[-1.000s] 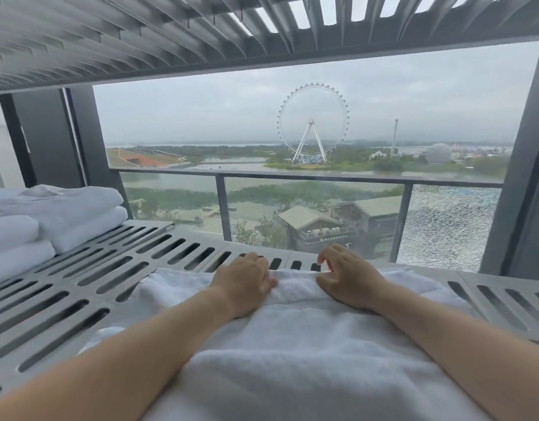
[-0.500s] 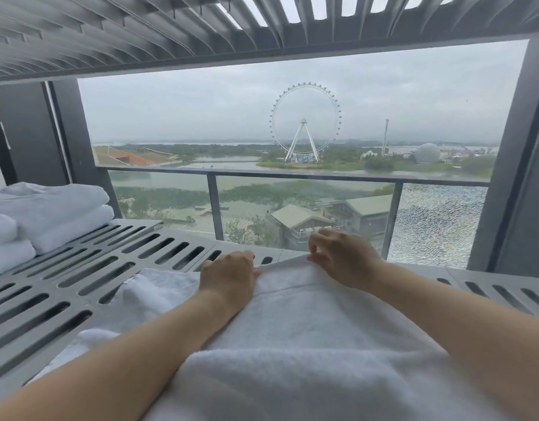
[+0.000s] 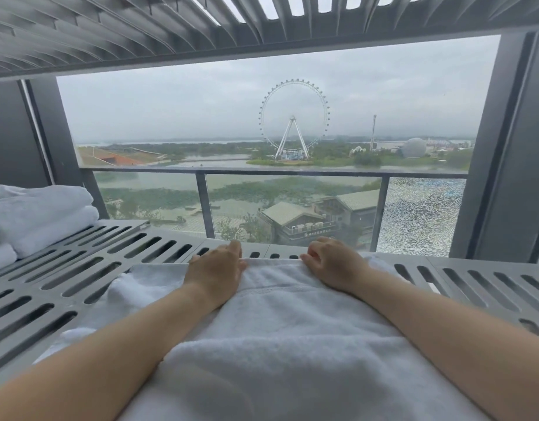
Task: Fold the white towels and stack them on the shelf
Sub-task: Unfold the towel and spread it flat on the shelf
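A large white towel [image 3: 286, 335] lies spread over the grey slotted shelf [image 3: 80, 268] in front of me. Both my arms reach across it to its far edge. My left hand [image 3: 215, 270] rests on that edge with the fingers curled over the cloth. My right hand [image 3: 333, 262] pinches the same edge a little to the right, thumb and fingers closed on the fabric. A stack of folded white towels [image 3: 40, 214] sits on the shelf at the far left.
Another slatted shelf [image 3: 140, 28] hangs close overhead. Behind the shelf a glass railing [image 3: 292, 173] and dark window frame posts [image 3: 505, 147] close the back. Bare slotted shelf lies between the folded stack and the spread towel.
The far towel edge was lifted half a second ago and now lies flat again along the back of the shelf. Both hands stay on it, now a little further apart.
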